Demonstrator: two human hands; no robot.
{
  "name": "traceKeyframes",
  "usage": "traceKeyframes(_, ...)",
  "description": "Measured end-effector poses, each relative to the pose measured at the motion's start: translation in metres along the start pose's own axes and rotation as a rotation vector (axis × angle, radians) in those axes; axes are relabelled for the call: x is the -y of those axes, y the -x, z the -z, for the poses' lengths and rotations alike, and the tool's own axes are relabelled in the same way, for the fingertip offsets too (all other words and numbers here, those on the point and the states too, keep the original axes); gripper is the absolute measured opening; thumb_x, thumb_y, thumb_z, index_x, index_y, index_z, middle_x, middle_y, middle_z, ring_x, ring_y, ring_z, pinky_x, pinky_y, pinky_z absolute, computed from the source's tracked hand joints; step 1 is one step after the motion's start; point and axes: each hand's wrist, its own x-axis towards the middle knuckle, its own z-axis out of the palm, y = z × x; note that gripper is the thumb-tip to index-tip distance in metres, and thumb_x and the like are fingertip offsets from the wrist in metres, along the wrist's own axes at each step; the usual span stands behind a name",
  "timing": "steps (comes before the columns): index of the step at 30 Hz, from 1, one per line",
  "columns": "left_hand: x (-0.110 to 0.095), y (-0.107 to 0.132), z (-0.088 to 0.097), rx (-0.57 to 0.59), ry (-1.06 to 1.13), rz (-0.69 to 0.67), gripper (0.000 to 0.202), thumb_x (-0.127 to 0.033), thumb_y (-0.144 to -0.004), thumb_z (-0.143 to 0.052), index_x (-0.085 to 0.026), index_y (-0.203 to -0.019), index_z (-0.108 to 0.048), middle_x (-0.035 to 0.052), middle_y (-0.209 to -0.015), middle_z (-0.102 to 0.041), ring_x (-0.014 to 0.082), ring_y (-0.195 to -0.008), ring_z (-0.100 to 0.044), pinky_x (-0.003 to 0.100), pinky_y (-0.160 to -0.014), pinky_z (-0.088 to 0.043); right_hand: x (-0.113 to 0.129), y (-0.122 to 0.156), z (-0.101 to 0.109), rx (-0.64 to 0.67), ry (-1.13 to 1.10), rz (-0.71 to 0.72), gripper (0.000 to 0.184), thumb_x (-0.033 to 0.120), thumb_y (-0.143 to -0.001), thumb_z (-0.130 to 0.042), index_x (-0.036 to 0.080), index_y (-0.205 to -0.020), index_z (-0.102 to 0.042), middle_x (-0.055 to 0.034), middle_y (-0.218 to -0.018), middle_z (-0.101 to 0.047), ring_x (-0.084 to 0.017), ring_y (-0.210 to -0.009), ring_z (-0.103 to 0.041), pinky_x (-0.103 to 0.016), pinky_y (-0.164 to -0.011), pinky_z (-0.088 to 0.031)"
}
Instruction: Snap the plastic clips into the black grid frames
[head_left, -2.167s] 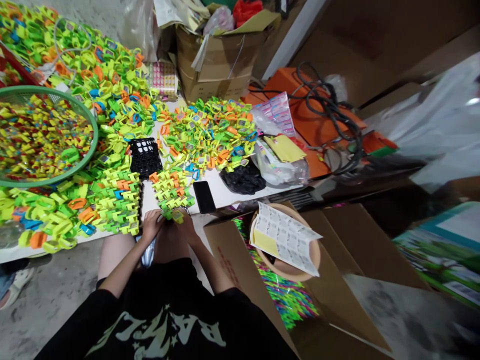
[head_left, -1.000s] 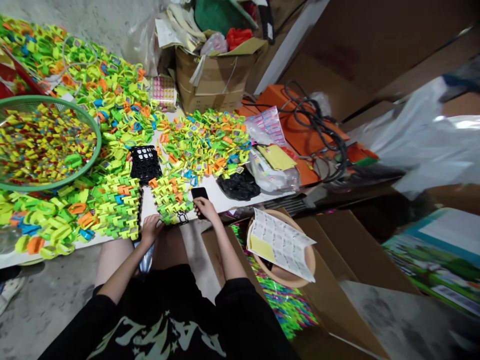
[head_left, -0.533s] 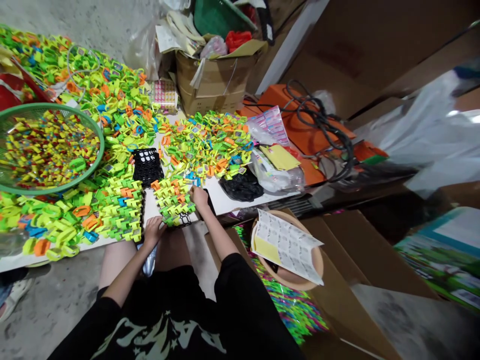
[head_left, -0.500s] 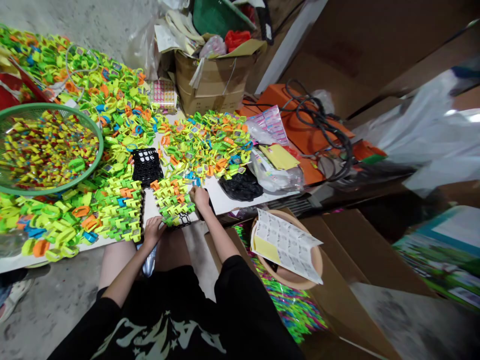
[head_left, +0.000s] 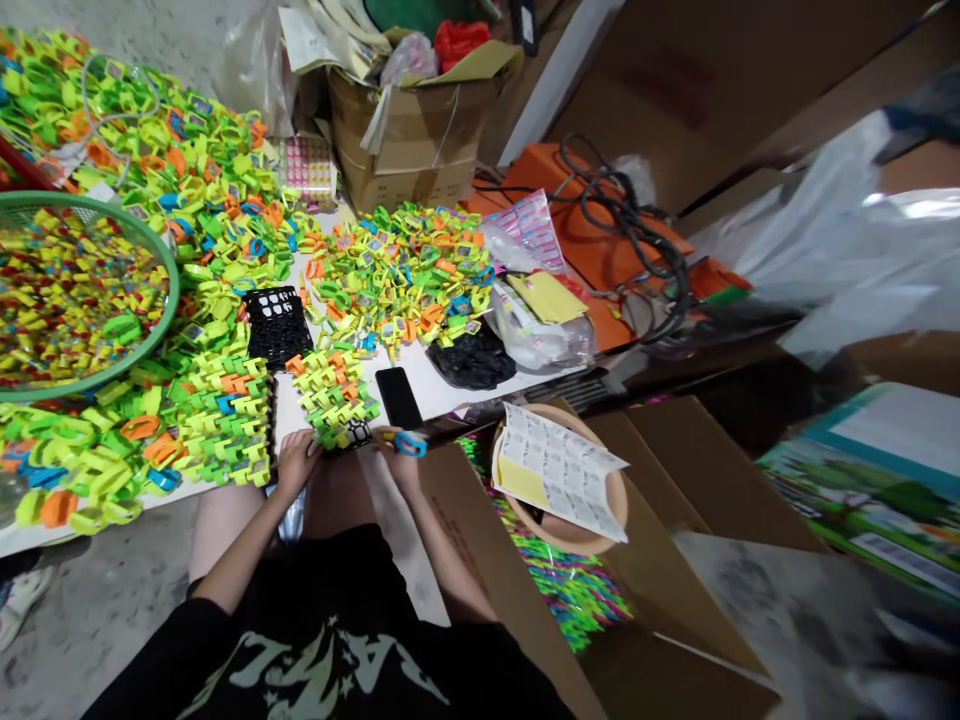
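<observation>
In front of me lies a black grid tray (head_left: 360,432) at the table's near edge, its upper part covered by rows of yellow, green and orange toy watches (head_left: 335,390). My left hand (head_left: 297,458) has its fingers bent against the tray's near left corner. My right hand (head_left: 397,465) is closed on a blue toy watch (head_left: 410,444), just right of the tray's bare end. Its fingertips are partly hidden by the watch. A dark phone (head_left: 400,398) lies behind my right hand. To the left stands a second filled tray (head_left: 229,415).
Loose toy watches (head_left: 405,275) heap behind the trays. An empty black grid (head_left: 277,325) lies among them. A green basket (head_left: 171,300) holds small coloured pieces. A black bag (head_left: 471,360) lies to the right; a round tub (head_left: 615,490) with printed sheets stands below the table.
My right hand has drawn back from the heap side of the tray to its near right end, with a blue toy watch in it. The phone is uncovered. My left hand stays at the tray's corner.
</observation>
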Motion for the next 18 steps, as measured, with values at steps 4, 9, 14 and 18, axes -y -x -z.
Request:
traceKeyframes(4,-0.001,-0.001,0.001,0.009,0.004,0.001,0.02,-0.029,-0.092,-0.05,-0.022,-0.106,-0.063,0.0075,-0.111,-0.068,0.0246,-0.105,-0.059,0.039,-0.095,-0.043,-0.005,0.006,-0.027,0.109,-0.031,0.064,0.03,0.04,-0.077,-0.068,0.019,-0.098,-0.072,-0.0066,-0.094,-0.073,-0.023,-0.097,-0.067,-0.037,-0.086,-0.057)
traceKeyframes(9,0.0,-0.001,0.001,-0.009,0.005,0.008,0.019,-0.027,-0.089,-0.054,-0.022,-0.105,-0.062,0.0078,-0.109,-0.068,0.0246,-0.105,-0.06,0.038,-0.095,-0.044,-0.015,-0.012,-0.04,0.217,0.01,0.114,0.031,0.041,-0.083,-0.061,0.019,-0.103,-0.071,-0.0084,-0.097,-0.074,-0.024,-0.102,-0.067,-0.04,-0.091,-0.054)
traceKeyframes(14,0.0,0.0,-0.001,-0.014,0.003,0.014,0.019,-0.025,-0.088,-0.057,-0.023,-0.105,-0.063,0.0077,-0.109,-0.068,0.0252,-0.105,-0.061,0.039,-0.095,-0.045,-0.025,-0.018,-0.041,0.173,0.15,0.003,0.025,0.032,-0.084,-0.061,0.019,-0.103,-0.07,-0.0101,-0.098,-0.075,-0.026,-0.096,-0.069,-0.042,-0.088,-0.056)
traceKeyframes(18,0.0,0.0,-0.001,-0.008,-0.005,0.01,0.019,-0.024,-0.089,-0.056,-0.022,-0.106,-0.063,0.0079,-0.109,-0.068,0.0252,-0.104,-0.061,0.039,-0.095,-0.044,-0.025,-0.02,-0.041,0.131,0.314,0.082,0.023,0.025,-0.083,-0.06,0.02,-0.104,-0.07,-0.0118,-0.108,-0.072,-0.026,-0.105,-0.066,-0.042,-0.094,-0.053)
